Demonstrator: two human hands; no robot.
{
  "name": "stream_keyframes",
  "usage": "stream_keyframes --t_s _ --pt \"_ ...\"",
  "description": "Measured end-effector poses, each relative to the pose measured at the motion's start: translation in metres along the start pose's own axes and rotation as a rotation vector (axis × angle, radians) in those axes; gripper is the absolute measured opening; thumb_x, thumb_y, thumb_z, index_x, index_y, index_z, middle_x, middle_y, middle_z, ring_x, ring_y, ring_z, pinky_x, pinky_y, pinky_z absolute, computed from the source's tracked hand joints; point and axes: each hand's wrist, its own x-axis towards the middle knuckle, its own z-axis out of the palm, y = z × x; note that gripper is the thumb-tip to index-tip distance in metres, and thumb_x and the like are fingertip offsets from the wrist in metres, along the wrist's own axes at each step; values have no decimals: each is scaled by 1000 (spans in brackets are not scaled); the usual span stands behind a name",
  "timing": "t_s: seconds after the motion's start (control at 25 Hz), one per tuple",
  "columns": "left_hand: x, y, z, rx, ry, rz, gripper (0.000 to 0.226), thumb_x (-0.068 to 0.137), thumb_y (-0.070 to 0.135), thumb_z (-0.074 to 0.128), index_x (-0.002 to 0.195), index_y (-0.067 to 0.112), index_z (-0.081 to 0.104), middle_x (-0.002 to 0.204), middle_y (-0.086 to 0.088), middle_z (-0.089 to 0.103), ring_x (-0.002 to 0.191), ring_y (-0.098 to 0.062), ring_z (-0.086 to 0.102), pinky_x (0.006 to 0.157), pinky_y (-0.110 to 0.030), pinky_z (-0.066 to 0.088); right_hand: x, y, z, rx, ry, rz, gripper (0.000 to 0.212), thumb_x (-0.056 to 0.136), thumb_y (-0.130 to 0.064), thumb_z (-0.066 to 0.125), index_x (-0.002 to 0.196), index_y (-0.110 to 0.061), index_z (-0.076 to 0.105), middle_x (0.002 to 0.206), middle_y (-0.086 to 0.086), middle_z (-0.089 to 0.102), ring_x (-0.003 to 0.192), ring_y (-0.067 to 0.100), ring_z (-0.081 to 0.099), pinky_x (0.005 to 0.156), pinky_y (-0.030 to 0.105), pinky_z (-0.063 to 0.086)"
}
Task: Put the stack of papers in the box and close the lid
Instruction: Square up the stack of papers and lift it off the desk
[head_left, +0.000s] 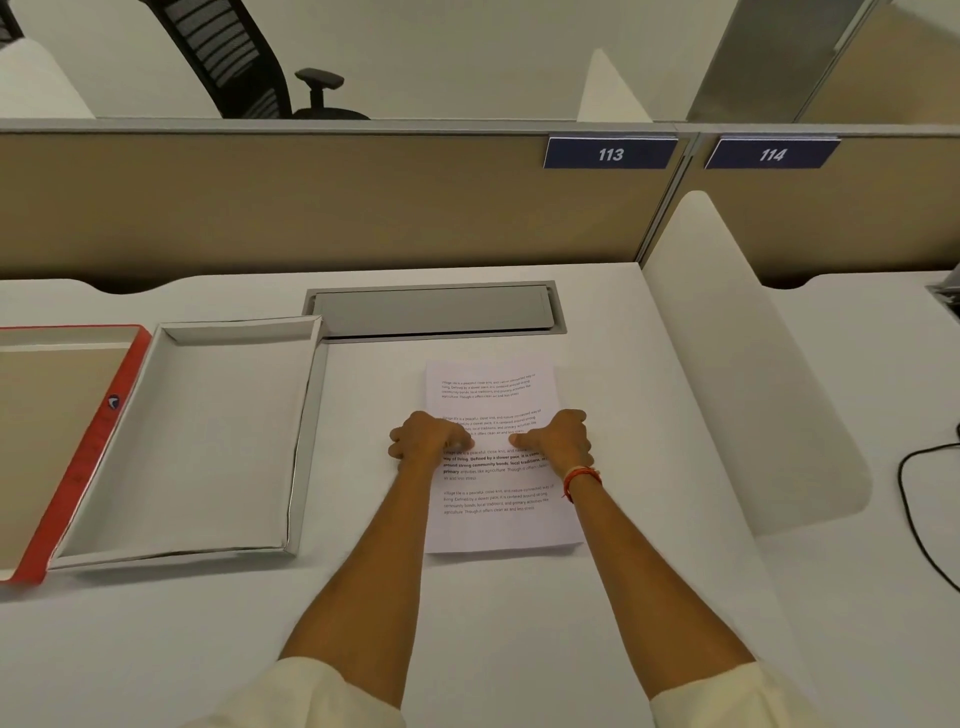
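Note:
A stack of white printed papers lies flat on the white desk, right of centre. My left hand rests on the stack's left edge and my right hand on its right edge, thumbs lying on the top sheet and fingers curled at the sides. Whether the stack is gripped or only touched is unclear. To the left stands the shallow white box, open with nothing inside. Its red-edged lid lies upturned beside it at the far left, partly cut off by the frame.
A grey cable hatch is set into the desk behind the papers. A beige partition closes the back. A white divider panel stands on the right, with a black cable beyond it.

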Motion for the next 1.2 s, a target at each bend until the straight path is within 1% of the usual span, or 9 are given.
stream_keyframes --t_s 0.08,0.2,0.36,0.48,0.6,0.76,0.92,1.04,1.2 --pt "-2 0 2 3 23 14 69 66 31 87 123 6 57 128 -14 60 120 -30 56 102 -43 50 -1 2 0 3 4 -16 89 60 -37 91 123 -5 37 126 16 58 118 37 56 104 49 41" --pt "0 3 3 -37 11 76 63 67 26 88 119 2 60 125 -15 62 111 -29 64 97 -41 55 -1 3 1 51 4 -87 86 61 -30 92 122 0 39 125 18 60 115 36 60 97 44 50" --pt "3 5 0 -95 -30 55 61 66 22 90 114 3 57 126 -17 61 111 -32 65 98 -44 54 -1 5 4 32 4 -118 64 65 -30 90 113 0 61 120 17 65 110 34 63 94 43 54" --pt "6 -1 3 -132 -65 8 60 66 26 89 112 9 55 124 -14 65 113 -34 63 102 -46 49 2 7 3 58 -13 -90 59 64 -31 90 110 -2 65 117 17 68 111 36 62 97 45 52" --pt "3 -10 16 -94 13 76 70 68 36 86 123 8 51 128 -13 62 119 -34 59 101 -43 47 2 11 2 65 -28 -122 60 66 -32 89 112 -1 64 117 17 69 107 34 65 92 43 56" --pt "-2 -13 20 -288 64 192 76 69 24 88 123 2 41 127 -17 63 112 -35 65 77 -34 52 -7 11 3 128 22 -138 74 65 -30 89 119 2 49 122 17 64 109 33 65 88 41 58" --pt "-9 -11 10 -387 70 237 64 69 25 88 111 12 41 123 -14 65 105 -33 69 81 -40 58 -16 5 -4 236 69 -206 67 69 -24 88 114 -2 45 120 17 65 105 32 66 82 38 58" --pt "-17 -4 -5 -578 111 350 62 67 22 89 107 17 43 115 -10 67 96 -28 69 79 -40 61 -27 -10 -17 355 152 -326 63 70 -23 86 113 -6 44 115 12 65 98 29 67 79 38 59" --pt "-38 2 -17 -821 187 568 62 66 20 89 114 24 49 102 7 64 91 -16 67 62 -17 59 -43 -25 -33 568 240 -524 57 68 -23 87 106 -20 44 100 -3 61 83 9 64 57 10 54"
